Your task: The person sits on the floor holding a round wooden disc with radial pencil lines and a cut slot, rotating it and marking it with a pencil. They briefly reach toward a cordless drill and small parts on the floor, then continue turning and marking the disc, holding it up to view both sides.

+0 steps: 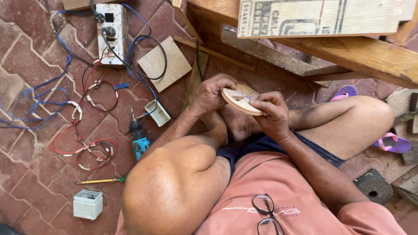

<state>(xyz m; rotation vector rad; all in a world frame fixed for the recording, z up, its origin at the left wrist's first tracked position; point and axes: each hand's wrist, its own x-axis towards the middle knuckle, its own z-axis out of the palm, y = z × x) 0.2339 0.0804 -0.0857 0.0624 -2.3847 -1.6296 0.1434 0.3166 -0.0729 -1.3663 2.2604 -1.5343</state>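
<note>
Pale bare wood disc (pixel 241 99), matt; rough red brick floor (pixel 26 65).

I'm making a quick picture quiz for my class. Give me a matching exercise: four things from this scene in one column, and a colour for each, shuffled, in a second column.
Things:
1. drill on the floor
2. screwdriver on the floor
3. small box at lower left
4. round wooden disc held between the left hand and right hand

Colours:
A. white
B. pale wood
C. blue and black
D. yellow shaft, green handle

Pairs: 1-C, 2-D, 3-A, 4-B
</note>
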